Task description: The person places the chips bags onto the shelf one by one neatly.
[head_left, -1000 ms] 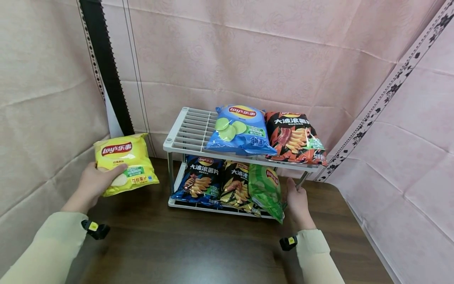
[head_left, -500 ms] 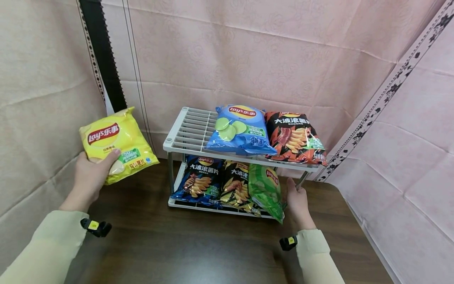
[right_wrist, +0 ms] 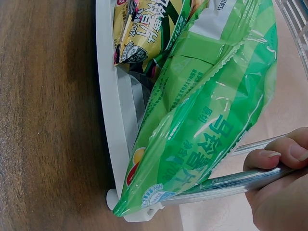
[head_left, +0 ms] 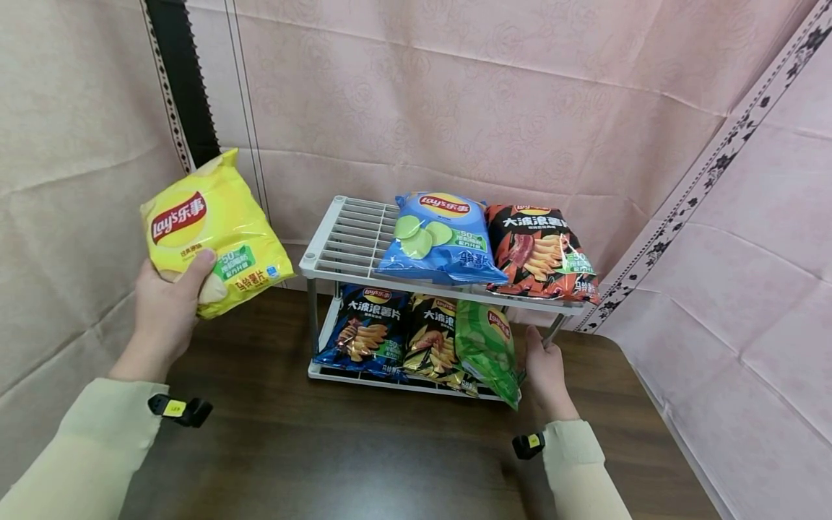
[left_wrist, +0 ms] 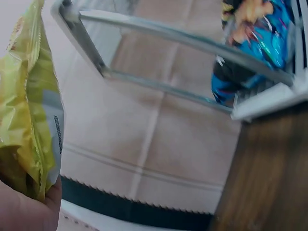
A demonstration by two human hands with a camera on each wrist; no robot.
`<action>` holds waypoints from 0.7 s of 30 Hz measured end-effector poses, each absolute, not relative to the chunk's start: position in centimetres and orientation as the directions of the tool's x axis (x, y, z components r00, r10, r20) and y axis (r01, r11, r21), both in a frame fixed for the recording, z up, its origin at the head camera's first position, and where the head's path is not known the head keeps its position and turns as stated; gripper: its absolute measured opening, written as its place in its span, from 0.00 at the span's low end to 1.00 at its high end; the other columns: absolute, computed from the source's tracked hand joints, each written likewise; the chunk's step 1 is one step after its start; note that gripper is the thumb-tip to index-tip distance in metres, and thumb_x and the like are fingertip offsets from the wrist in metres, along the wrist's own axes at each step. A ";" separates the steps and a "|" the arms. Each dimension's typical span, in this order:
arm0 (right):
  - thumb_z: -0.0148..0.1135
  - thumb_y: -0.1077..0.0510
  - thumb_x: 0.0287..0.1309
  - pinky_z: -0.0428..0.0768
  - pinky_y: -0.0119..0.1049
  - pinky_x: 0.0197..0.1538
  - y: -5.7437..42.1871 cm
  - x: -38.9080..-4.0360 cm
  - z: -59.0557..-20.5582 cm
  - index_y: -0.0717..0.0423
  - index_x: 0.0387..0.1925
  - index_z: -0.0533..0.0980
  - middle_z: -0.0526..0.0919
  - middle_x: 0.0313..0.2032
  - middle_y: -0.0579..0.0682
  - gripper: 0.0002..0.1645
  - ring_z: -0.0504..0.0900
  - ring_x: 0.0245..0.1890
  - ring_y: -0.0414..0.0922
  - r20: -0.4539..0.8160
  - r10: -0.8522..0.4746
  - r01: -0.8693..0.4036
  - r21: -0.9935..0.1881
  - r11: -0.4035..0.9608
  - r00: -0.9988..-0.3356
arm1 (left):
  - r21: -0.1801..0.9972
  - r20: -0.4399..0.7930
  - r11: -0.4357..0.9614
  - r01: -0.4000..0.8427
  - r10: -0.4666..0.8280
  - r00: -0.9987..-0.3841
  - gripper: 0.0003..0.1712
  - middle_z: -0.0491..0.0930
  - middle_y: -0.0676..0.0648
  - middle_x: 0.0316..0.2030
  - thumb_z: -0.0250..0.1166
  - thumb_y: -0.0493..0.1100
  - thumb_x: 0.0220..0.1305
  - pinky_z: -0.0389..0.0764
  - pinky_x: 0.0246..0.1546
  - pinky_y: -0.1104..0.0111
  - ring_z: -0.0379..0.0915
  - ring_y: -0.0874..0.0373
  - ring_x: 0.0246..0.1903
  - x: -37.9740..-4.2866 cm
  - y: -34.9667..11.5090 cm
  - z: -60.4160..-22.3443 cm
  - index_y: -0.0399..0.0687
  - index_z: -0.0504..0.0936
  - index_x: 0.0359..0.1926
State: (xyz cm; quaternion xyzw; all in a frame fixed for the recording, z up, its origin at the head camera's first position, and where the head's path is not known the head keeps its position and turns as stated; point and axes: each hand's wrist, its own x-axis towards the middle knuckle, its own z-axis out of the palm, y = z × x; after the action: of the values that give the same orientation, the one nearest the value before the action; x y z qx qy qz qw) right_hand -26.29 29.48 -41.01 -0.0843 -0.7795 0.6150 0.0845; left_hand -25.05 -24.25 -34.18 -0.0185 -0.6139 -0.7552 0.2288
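My left hand (head_left: 167, 307) grips a yellow bag of potato chips (head_left: 217, 224) by its lower left, thumb across the front, in the air left of the rack. In the left wrist view the yellow bag (left_wrist: 29, 106) shows edge-on. My right hand (head_left: 546, 368) holds the front right post of a white two-tier rack (head_left: 351, 245); in the right wrist view its fingers (right_wrist: 293, 151) curl round the metal post (right_wrist: 231, 185). Close beside that hand, a green chip bag (head_left: 487, 347) leans on the lower shelf, its bottom corner poking past the shelf's front edge.
On the upper shelf lie a blue chip bag (head_left: 442, 238) and a red one (head_left: 539, 253), right of bare slats. Below stand a dark blue bag (head_left: 367, 328) and a black-and-gold bag (head_left: 434, 343). Pink cloth walls (head_left: 494, 94) enclose the brown table (head_left: 338, 448).
My left hand has lifted the yellow bag upward and tilted it, its right side now close to the rack's upper left corner. The right hand and the rack stay put.
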 end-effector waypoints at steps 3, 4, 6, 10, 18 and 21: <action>0.40 0.32 0.58 0.60 0.41 0.18 29.3 -26.1 -40.7 0.57 0.13 0.57 0.58 0.08 0.45 0.35 0.54 0.08 0.41 0.024 0.232 0.028 -0.976 0.218 -0.972 | 0.878 0.363 -0.213 0.429 -0.289 -0.886 0.29 0.71 0.44 0.45 0.63 0.42 0.56 0.77 0.28 0.70 0.76 0.56 0.37 -25.0 -23.3 -33.2 0.48 0.62 0.57; 0.40 0.33 0.58 0.60 0.40 0.18 29.3 -26.0 -40.5 0.57 0.13 0.57 0.58 0.08 0.44 0.35 0.54 0.07 0.40 0.023 0.233 0.028 -0.977 0.212 -0.972 | 0.869 0.375 -0.225 0.440 -0.280 -0.884 0.28 0.71 0.43 0.45 0.62 0.41 0.57 0.77 0.29 0.70 0.76 0.56 0.37 -25.0 -23.0 -32.8 0.48 0.62 0.57; 0.39 0.33 0.59 0.60 0.39 0.18 29.2 -25.8 -40.3 0.57 0.13 0.57 0.58 0.08 0.44 0.35 0.54 0.07 0.39 0.024 0.226 0.026 -0.976 0.214 -0.974 | 0.858 0.393 -0.241 0.454 -0.263 -0.881 0.27 0.72 0.43 0.45 0.62 0.40 0.57 0.77 0.30 0.70 0.76 0.55 0.38 -25.0 -22.3 -32.2 0.47 0.62 0.57; 0.39 0.34 0.60 0.60 0.38 0.19 29.0 -25.5 -40.0 0.56 0.13 0.57 0.57 0.09 0.44 0.33 0.55 0.07 0.38 0.027 0.216 0.019 -0.978 0.207 -0.976 | 0.855 0.407 -0.247 0.456 -0.227 -0.885 0.28 0.72 0.43 0.45 0.62 0.41 0.57 0.77 0.31 0.70 0.76 0.55 0.38 -25.2 -21.0 -30.9 0.48 0.62 0.57; 0.40 0.34 0.59 0.60 0.40 0.18 29.3 -26.1 -40.8 0.55 0.11 0.57 0.57 0.08 0.46 0.34 0.54 0.09 0.42 0.043 0.224 0.006 -0.977 0.211 -0.974 | 0.882 0.409 -0.202 0.426 -0.118 -0.905 0.30 0.71 0.42 0.47 0.62 0.46 0.57 0.77 0.33 0.67 0.76 0.52 0.40 -25.5 -18.1 -28.1 0.51 0.59 0.58; 0.40 0.34 0.59 0.59 0.40 0.17 29.7 -26.5 -41.4 0.54 0.11 0.58 0.57 0.08 0.47 0.34 0.53 0.08 0.43 0.031 0.238 0.023 -0.976 0.219 -0.971 | 0.889 0.419 -0.166 0.428 -0.084 -0.904 0.32 0.71 0.41 0.47 0.63 0.48 0.56 0.77 0.33 0.66 0.76 0.51 0.40 -25.8 -16.8 -26.9 0.51 0.58 0.58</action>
State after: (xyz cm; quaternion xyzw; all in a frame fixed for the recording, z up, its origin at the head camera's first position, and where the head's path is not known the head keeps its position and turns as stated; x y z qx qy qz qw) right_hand -26.51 29.71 -41.42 -0.0840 -0.7757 0.6194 0.0870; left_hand -25.78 -16.83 -26.87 -0.1379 -0.6229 -0.7510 0.1703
